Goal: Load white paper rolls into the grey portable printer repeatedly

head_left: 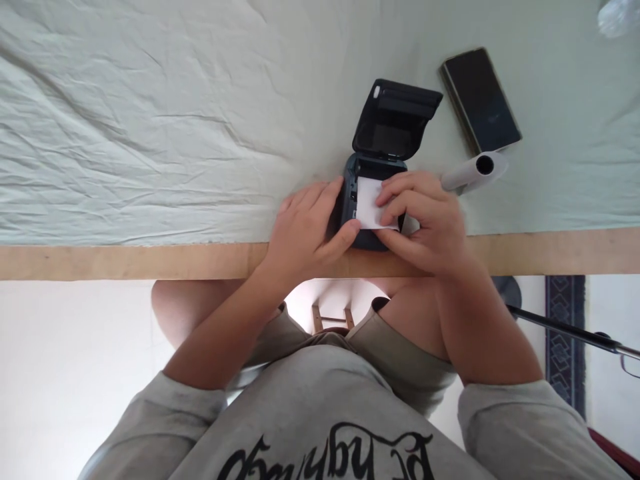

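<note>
A small dark device (349, 220) sits near the table's front edge, its black lid (393, 120) raised away from me. White paper (369, 200) lies in the device's open body. My left hand (307, 223) rests along the device's left side, fingers spread on the cloth and thumb at the paper's lower left corner. On the right, my right hand (425, 217) has its fingers curled over the paper, with the thumb at its lower edge. Whether those fingers pinch the paper's edge is partly hidden.
Right of the device lies a white roll (470, 173) with a dark hole at its end. A dark phone-like slab (483, 100) is behind it. Clear crumpled plastic (619, 18) sits at the far right corner. The table's wooden edge (125, 262) runs before me.
</note>
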A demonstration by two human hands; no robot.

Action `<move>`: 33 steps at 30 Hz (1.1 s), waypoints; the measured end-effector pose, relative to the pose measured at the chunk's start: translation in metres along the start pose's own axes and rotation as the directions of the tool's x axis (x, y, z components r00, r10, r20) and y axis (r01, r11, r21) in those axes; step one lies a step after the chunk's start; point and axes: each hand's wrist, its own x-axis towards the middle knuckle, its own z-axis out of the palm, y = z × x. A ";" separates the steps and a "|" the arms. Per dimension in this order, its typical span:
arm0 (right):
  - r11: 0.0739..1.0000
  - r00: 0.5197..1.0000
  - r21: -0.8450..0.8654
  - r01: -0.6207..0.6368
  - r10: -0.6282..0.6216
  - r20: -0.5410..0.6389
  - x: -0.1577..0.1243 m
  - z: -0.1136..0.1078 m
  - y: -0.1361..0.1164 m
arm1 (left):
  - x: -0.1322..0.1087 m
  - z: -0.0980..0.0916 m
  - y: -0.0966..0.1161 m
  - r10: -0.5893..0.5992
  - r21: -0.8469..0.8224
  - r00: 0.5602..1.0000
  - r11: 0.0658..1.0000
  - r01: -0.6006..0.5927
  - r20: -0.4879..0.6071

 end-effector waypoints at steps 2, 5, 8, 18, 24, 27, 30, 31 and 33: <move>1.000 0.999 -0.020 0.010 -0.009 0.036 -0.002 -0.001 -0.001 | 0.001 0.001 0.002 -0.016 -0.019 1.000 1.000 0.016 -0.021; 1.000 0.996 -0.015 0.015 -0.014 0.092 -0.003 -0.004 -0.001 | 0.002 0.004 0.005 -0.054 0.019 0.996 0.998 0.056 -0.065; 0.997 0.996 0.066 0.047 -0.052 0.078 -0.002 -0.007 0.002 | 0.001 0.006 0.007 -0.049 0.083 0.997 0.995 0.054 -0.066; 0.910 0.907 0.293 -0.295 0.363 -0.214 -0.002 0.010 0.052 | -0.002 0.005 0.003 0.006 0.103 1.000 0.995 -0.003 -0.028; 0.868 0.910 0.402 -0.291 0.381 -0.164 0.002 0.008 0.058 | -0.002 0.006 0.001 0.019 0.099 1.000 0.995 -0.017 -0.016; 0.871 0.877 0.407 -0.273 0.399 -0.266 0.000 0.006 0.062 | -0.002 0.006 0.002 0.013 0.088 1.000 0.996 -0.012 -0.009; 0.868 0.887 0.412 -0.277 0.396 -0.238 -0.002 0.008 0.061 | -0.002 0.006 0.002 0.010 0.087 1.000 0.996 -0.009 -0.009; 0.871 0.896 0.405 -0.277 0.387 -0.220 -0.002 0.010 0.060 | -0.002 0.006 0.002 0.008 0.091 1.000 0.996 -0.008 -0.009; 0.881 0.916 0.381 -0.280 0.364 -0.169 -0.002 0.013 0.057 | -0.002 0.006 0.002 0.007 0.100 1.000 0.995 -0.006 -0.009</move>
